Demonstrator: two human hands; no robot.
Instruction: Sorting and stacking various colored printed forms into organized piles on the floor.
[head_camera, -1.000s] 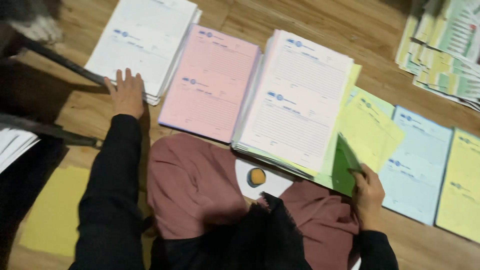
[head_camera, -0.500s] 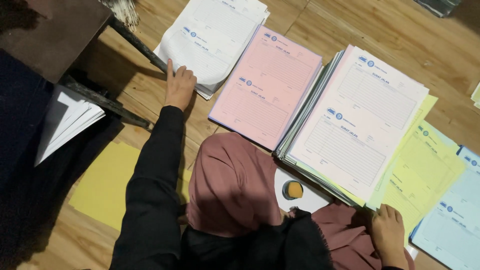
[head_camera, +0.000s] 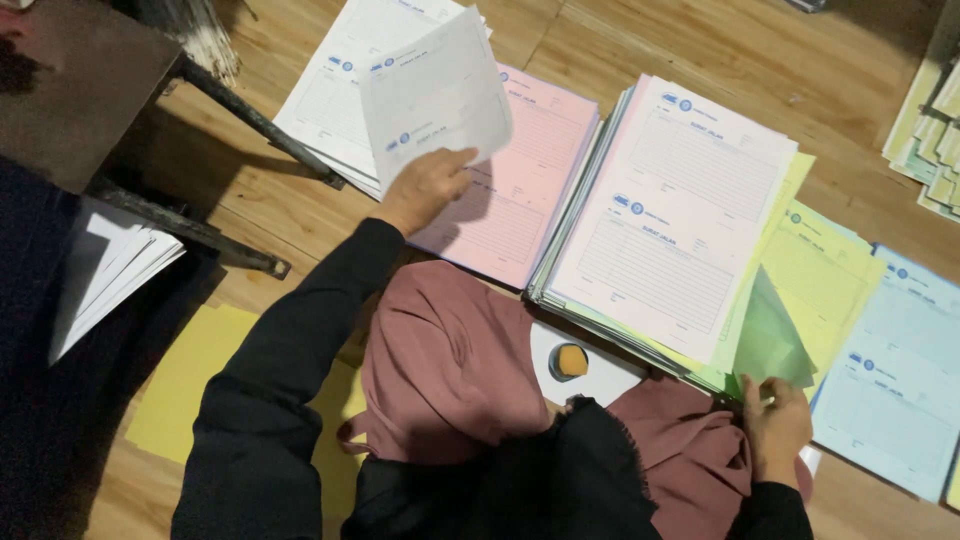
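Note:
My left hand holds a white printed form sheet lifted in the air above the white stack and the pink stack. My right hand pinches the corner of a green sheet raised from the pale yellow-green stack. Between the hands lies a thick collated pile with a pale pink form on top. A light blue stack lies to the right of my right hand.
A small round orange pad in a white dish sits by my knees on the wooden floor. Dark metal table legs stand at left, white papers beside them, yellow sheets under my left arm. More forms lie far right.
My left hand has picked a white sheet off the white stack and lifted it toward the right. My right hand has raised a green sheet. The view shifted right.

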